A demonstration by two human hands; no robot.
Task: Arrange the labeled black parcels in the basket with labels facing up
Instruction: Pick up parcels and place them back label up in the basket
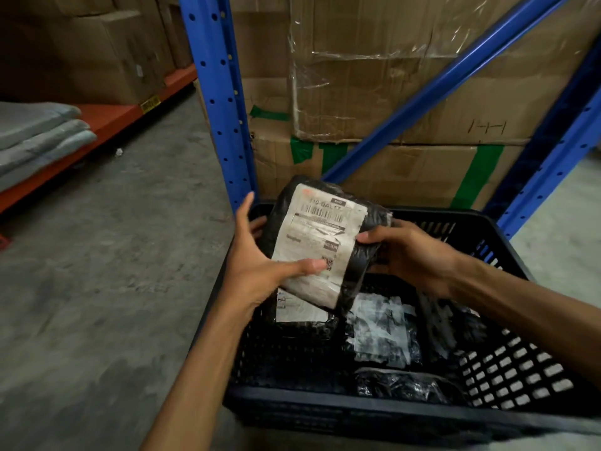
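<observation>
I hold a black parcel (320,236) with a white shipping label facing up, above the far left part of the dark plastic basket (520,362). My left hand (260,262) grips its left side, thumb pressed on the label. My right hand (409,252) grips its right edge. Inside the basket lie more black parcels: one with a label facing up (300,310) under the held parcel, one with a crumpled white label (380,333) in the middle, and another black parcel (400,385) at the near wall with no label showing.
Blue shelving uprights (218,99) and a diagonal brace (439,86) stand just behind the basket, with taped cardboard boxes (390,92) stacked there. An orange shelf (97,122) with grey folded pads (39,138) runs along the left. Bare concrete floor (113,271) lies left of the basket.
</observation>
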